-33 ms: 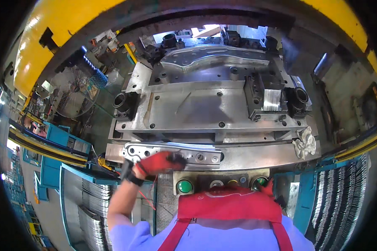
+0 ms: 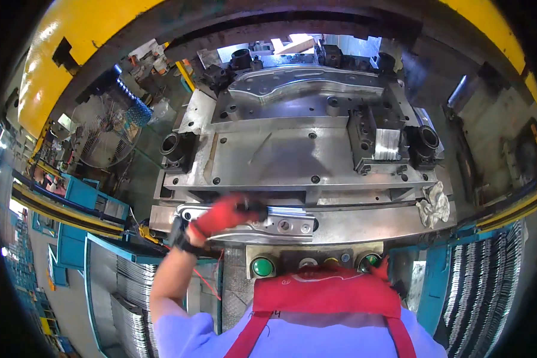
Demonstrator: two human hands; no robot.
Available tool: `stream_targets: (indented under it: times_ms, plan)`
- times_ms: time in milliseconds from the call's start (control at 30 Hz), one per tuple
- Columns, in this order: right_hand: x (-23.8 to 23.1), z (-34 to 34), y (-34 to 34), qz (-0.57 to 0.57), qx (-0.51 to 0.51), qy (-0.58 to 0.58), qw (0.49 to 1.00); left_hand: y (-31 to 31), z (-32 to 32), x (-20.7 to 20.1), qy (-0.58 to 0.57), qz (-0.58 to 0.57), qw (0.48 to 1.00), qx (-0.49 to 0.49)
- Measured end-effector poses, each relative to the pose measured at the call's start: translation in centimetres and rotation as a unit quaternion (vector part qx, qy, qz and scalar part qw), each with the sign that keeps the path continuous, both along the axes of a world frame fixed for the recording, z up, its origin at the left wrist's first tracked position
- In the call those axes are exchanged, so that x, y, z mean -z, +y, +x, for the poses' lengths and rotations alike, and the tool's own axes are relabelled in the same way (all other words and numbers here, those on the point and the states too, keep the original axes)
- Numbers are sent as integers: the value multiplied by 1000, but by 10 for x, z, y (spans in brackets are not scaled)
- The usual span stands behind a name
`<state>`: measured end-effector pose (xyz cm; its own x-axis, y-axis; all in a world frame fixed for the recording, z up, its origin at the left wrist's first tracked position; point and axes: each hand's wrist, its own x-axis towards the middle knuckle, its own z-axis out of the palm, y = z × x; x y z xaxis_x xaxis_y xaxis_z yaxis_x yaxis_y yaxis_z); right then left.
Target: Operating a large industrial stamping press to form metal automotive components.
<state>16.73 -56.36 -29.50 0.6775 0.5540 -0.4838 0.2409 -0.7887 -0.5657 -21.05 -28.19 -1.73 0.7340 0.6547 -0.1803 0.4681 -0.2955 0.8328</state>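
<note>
My left hand (image 2: 224, 218), in a red glove with dark fingertips, is over a long shaped metal part (image 2: 286, 225) on the front ledge. Motion smears its fingers, so neither their shape nor any contact with the part can be made out. More thin metal edges show behind that part. My right hand (image 2: 380, 269), also red-gloved, is at the right green push button (image 2: 371, 261) of the control box (image 2: 292, 255). Most of that hand and its fingers are hidden by the red apron. Another long metal part (image 2: 310, 80) lies on the die at the back.
The steel die (image 2: 268, 152) has dark round posts and a block (image 2: 388, 140) at its right. A crumpled white cloth (image 2: 434, 204) lies at the ledge's right end. Teal racks of stacked metal parts stand at left (image 2: 89, 280) and right (image 2: 429, 286). Yellow press framing (image 2: 36, 89) arches overhead.
My left hand has moved slightly up and away from me over the metal part, and looks more blurred. The right hand stays at the right green push button.
</note>
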Motion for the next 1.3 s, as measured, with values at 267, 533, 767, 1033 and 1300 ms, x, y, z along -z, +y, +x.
stream_targets:
  times_ms: [267, 533, 767, 1033, 1300]
  plan:
    - [105, 31, -28, 72, -30, -9, 997, 215, 144, -20, 101, 582, 802, -87]
    - [88, 29, -29, 54, -18, 2, 998, 289, 212, -31, 164, 446, 880, -21]
    - [47, 9, -28, 42, -8, 2, 999, 278, 211, -36, 143, 456, 878, -5]
    - [78, 18, -29, 36, -1, -1, 999, 229, 189, -76, 80, 620, 780, -44]
    - [85, 34, -41, 139, -14, 45, 989, 98, 39, -50, -19, 522, 851, -62]
